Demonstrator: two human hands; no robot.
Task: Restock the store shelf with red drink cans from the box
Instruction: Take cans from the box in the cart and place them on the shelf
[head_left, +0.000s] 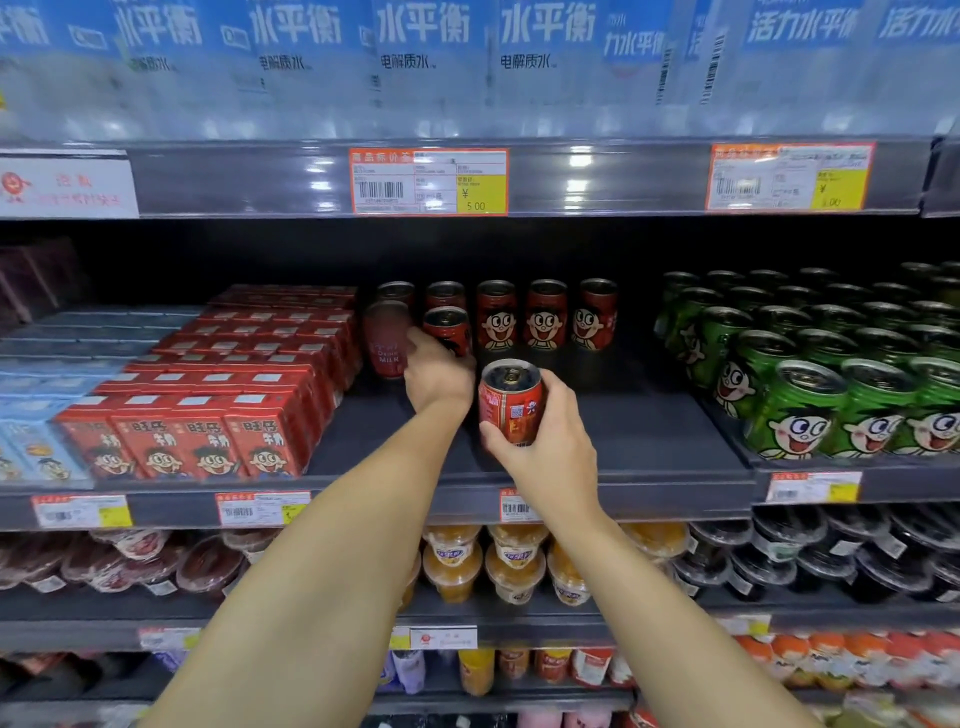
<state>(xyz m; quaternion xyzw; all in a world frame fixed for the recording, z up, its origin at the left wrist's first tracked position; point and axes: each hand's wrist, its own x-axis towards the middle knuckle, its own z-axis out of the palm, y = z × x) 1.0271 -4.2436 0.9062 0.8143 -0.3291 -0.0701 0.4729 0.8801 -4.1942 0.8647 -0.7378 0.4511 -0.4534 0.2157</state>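
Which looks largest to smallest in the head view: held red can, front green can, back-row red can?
1. Front green can, though it stands nearer the camera.
2. Held red can.
3. Back-row red can.

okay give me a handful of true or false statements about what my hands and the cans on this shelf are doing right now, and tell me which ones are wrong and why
1. The right hand grips a red can. True.
2. The held can lies on its side. False: it is upright, pull-tab top showing.
3. The left hand reaches to the red cans at the back. True.
4. The green cans sit left of the red cans. False: they are on the right; red cartons are on the left.
5. The shelf in front of the back row is full. False: bare shelf shows there.
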